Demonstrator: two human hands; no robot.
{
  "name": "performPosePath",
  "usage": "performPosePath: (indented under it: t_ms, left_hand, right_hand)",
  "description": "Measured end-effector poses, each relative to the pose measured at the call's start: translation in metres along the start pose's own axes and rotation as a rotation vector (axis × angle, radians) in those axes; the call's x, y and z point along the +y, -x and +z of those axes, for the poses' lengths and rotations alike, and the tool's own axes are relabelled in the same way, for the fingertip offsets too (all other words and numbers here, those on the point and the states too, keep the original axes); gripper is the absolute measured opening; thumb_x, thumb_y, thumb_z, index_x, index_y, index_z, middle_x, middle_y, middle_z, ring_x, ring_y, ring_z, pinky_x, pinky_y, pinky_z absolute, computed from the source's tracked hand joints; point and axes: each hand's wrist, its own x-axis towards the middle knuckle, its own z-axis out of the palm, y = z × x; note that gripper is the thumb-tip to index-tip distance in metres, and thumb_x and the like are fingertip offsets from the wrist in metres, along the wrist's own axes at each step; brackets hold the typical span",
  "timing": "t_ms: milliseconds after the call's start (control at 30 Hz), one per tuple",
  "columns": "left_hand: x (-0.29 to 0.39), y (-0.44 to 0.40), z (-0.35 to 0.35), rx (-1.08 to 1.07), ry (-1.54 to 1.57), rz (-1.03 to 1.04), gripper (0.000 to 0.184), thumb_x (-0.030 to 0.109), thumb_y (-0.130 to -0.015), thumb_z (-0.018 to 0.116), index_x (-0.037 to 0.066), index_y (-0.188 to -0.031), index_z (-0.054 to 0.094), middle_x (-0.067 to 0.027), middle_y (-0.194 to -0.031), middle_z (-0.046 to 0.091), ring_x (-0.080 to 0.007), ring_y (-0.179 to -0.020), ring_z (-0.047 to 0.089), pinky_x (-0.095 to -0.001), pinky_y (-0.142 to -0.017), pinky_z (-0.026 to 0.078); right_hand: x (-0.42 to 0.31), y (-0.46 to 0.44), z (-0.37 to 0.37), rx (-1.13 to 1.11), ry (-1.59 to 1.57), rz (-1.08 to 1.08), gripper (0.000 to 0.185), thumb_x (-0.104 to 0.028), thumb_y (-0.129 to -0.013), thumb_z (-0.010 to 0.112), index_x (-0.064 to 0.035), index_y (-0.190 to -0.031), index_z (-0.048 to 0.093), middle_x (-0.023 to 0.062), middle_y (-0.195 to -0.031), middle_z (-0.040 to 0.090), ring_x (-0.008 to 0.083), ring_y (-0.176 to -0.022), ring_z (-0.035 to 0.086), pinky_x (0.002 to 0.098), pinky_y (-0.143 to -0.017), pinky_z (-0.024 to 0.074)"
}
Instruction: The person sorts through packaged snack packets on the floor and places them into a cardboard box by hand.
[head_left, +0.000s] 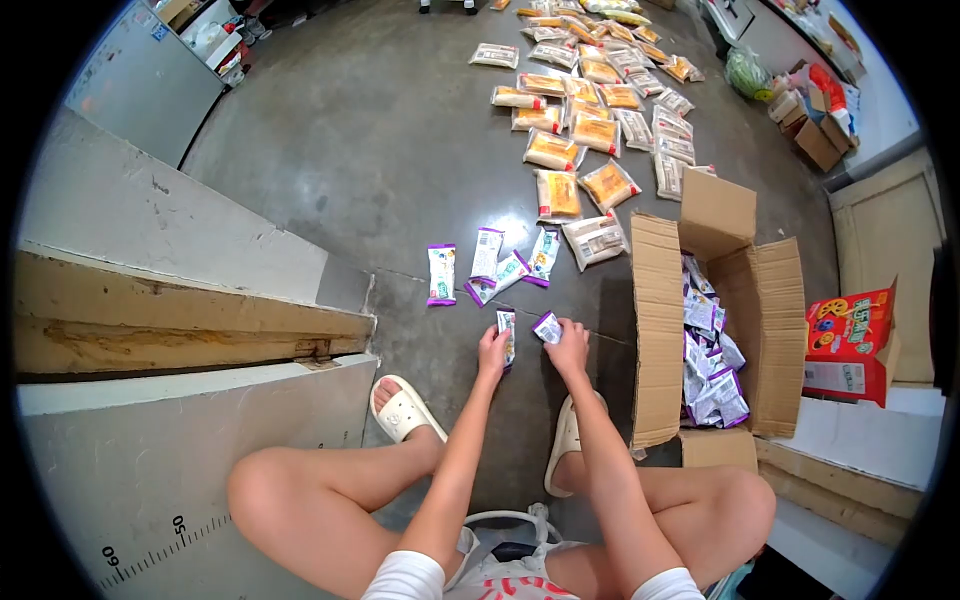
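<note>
My left hand [491,352] is closed on a white-and-purple snack packet [509,340], held upright just above the floor. To its right, my right hand [568,350] grips another snack packet [547,326], its purple end pointing up and left. Both hands are between my feet and a loose group of similar packets on the floor. In that group, one packet [441,274] stands apart at the left, and a slanted packet [498,279] touches its neighbours. At my right, an open cardboard box [655,330] contains many more of these packets.
Bagged bread slices [558,195] spread in rows across the floor [330,150] ahead. A red printed carton [850,340] is right of the box. White panels [200,440] border the left side, and a filled green bag [747,74] sits at the far right.
</note>
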Motion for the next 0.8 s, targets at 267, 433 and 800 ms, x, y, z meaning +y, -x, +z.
performPosePath:
  t_ms: [267,433,800]
  left_hand:
    - [0.016,0.006,-0.005,-0.127,0.447,-0.409,0.032,0.027,-0.075,0.038,0.002,-0.093,0.044,-0.0086,-0.078,0.052,-0.0238,-0.069,0.054,-0.0326,-0.057,0.045]
    - [0.046,0.026,0.010,-0.238,0.447,-0.388,0.032,0.028,-0.076,0.035,0.003,-0.092,0.045,-0.0083,-0.085,0.053,-0.0180,-0.072,0.053,-0.0291,-0.064,0.043]
    - [0.066,0.070,-0.001,-0.292,0.389,-0.390,0.032,0.028,-0.075,0.037,0.003,-0.094,0.044,-0.0079,-0.087,0.053,-0.0180,-0.076,0.053,-0.0301,-0.066,0.043]
  right_hand:
    - [0.000,-0.010,-0.006,-0.444,-1.245,0.422,0.036,-0.006,-0.064,0.055,0.0012,-0.097,0.043,0.0050,-0.080,0.052,0.0126,-0.065,0.051,0.0211,-0.058,0.0397]
    - [-0.015,0.008,-0.013,-0.694,-1.442,0.347,0.027,-0.013,-0.070,0.046,-0.0041,-0.095,0.044,0.0035,-0.083,0.051,0.0126,-0.073,0.050,0.0251,-0.063,0.0411]
    - [-0.018,0.064,-0.021,-0.585,-1.509,0.409,0.022,-0.014,-0.068,0.052,-0.0050,-0.087,0.048,0.0027,-0.074,0.054,0.0113,-0.062,0.052,0.0239,-0.052,0.0421]
